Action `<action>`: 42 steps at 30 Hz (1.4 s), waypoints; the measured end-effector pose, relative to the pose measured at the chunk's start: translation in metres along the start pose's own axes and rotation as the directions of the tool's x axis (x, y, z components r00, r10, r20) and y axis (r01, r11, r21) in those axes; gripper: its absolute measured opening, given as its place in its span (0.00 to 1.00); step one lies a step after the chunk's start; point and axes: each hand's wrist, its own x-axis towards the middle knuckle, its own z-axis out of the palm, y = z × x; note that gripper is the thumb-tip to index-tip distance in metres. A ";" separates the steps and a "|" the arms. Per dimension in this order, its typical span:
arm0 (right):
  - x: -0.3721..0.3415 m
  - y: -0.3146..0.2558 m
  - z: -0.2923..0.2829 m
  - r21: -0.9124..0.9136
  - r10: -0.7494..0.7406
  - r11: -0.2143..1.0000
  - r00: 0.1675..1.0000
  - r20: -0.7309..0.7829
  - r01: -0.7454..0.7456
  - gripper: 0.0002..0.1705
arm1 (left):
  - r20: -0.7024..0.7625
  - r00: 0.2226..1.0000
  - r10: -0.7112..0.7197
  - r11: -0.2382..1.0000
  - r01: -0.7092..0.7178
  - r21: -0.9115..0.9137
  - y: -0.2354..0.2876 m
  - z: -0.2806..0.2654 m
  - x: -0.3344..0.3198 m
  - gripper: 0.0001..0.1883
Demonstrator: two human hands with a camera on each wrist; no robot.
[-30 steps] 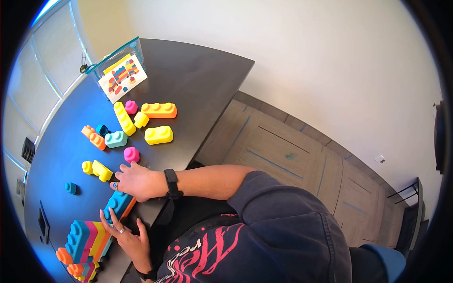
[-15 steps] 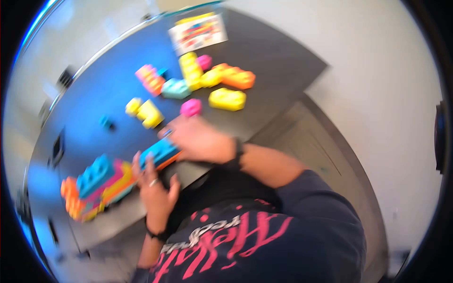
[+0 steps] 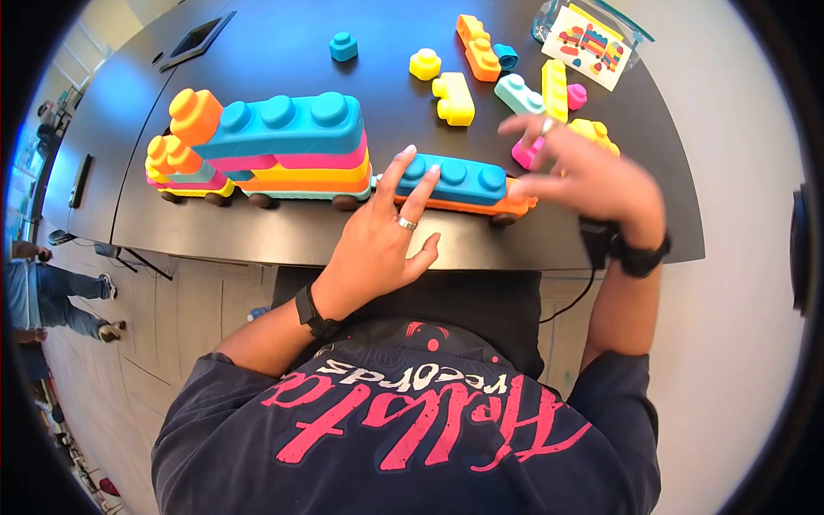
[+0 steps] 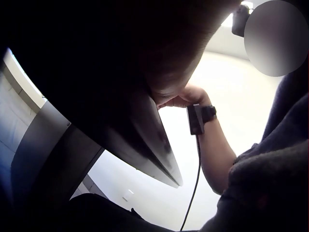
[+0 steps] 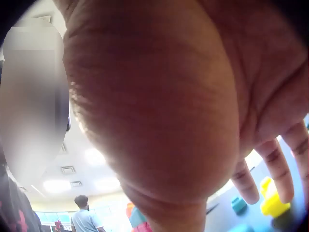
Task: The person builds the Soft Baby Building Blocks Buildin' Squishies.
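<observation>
Near the table's front edge stands a toy train of building blocks. Its right-hand wagon has a long blue block [image 3: 468,178] on an orange wheeled base [image 3: 455,206]. Two fingers of my left hand [image 3: 378,245] rest on the blue block's left part, the thumb held apart. Past the wagon's right end, my right hand [image 3: 605,184] is held over the table, blurred, with fingers spread and nothing gripped. In the right wrist view its palm [image 5: 159,96] fills most of the picture. Left of the wagon stands a taller car topped by a blue block [image 3: 283,124].
Behind the wagon lie a yellow block [image 3: 455,99], a small teal block [image 3: 343,47], a pink block [image 3: 526,154] and several others. A clear bag [image 3: 635,34] with a picture card [image 3: 588,47] is at the back right. Another person [image 3: 64,292] stands at the far left.
The head view has swung round, bringing the train to the middle. My right hand has come off the blue block's right end and moved right. My left fingers stay on that block.
</observation>
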 end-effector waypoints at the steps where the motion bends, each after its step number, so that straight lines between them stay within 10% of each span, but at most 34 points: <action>1: 0.014 0.010 -0.010 -0.065 -0.108 0.993 0.991 -0.086 0.102 0.41 | 0.004 1.000 -0.004 1.000 0.004 0.002 0.000 0.000 0.000 0.46; 10: 0.174 0.012 -0.004 -0.632 -0.095 0.771 0.995 0.013 0.081 0.50 | 0.034 0.999 -0.023 1.000 0.023 -0.013 0.001 -0.001 0.002 0.45; 15: 0.207 -0.024 -0.015 -0.593 0.238 0.788 0.970 0.047 -0.164 0.44 | 0.037 0.999 -0.024 0.999 0.023 0.023 0.001 -0.003 0.002 0.45; 22: 0.241 -0.014 -0.001 -0.610 -0.088 0.792 0.991 -0.099 0.009 0.39 | 0.053 0.998 -0.036 0.999 0.036 -0.002 0.001 -0.002 0.004 0.45; 32: 0.257 -0.001 0.013 -0.582 0.005 0.813 0.999 0.039 0.019 0.40 | 0.056 0.998 -0.035 0.999 0.035 -0.004 0.001 -0.003 0.003 0.45; 39: 0.214 0.033 -0.040 -0.477 -0.188 0.873 0.973 -0.136 0.102 0.32 | 0.031 0.999 -0.015 1.000 0.015 -0.002 -0.002 -0.004 0.003 0.45; 42: 0.184 0.023 -0.057 -0.554 0.136 0.810 0.981 -0.139 -0.191 0.29 | 0.031 0.999 -0.019 1.000 0.019 -0.001 -0.002 -0.004 0.004 0.44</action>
